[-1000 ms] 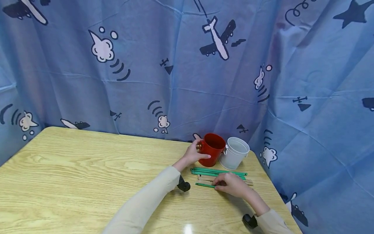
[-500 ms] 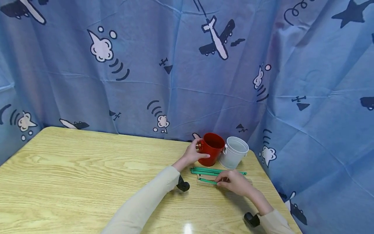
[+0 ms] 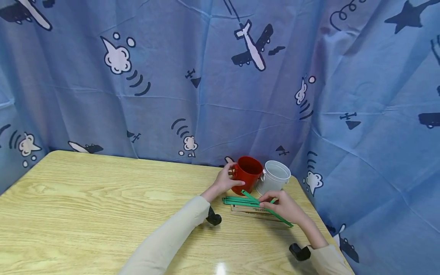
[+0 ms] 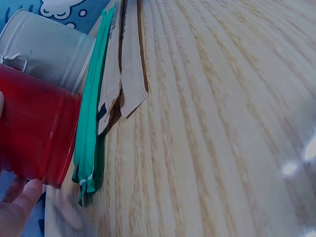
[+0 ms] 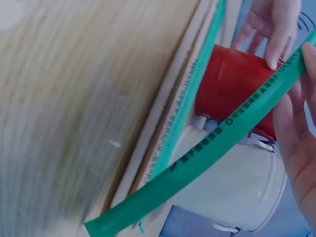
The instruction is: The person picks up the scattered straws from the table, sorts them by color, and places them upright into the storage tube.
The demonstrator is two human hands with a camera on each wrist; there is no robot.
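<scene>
My right hand (image 3: pixel 283 206) pinches a long thin green wrapped packet (image 5: pixel 212 144) with dark printing, tilted over the other packets; what is inside is hidden. In the head view its far end reaches the front of a red pail (image 3: pixel 248 177). Thumb and fingers of my left hand (image 3: pixel 221 181) grip that pail at its left side, the thumb on the front wall. More green packets (image 4: pixel 91 103) lie side by side along the pails' front. Brown paper packets (image 4: pixel 132 64) lie parallel to them, nearer to me.
Close on the red pail's right stands a white pail (image 3: pixel 274 178) with small side handles. Behind the wooden table (image 3: pixel 103 198) hangs a blue printed curtain (image 3: pixel 154 76), which continues along the right side past the table's edge.
My right hand has lifted a green packet off the table beside the brown ones and swung it to a slant, moving slightly away from me. My left hand has stayed on the red pail.
</scene>
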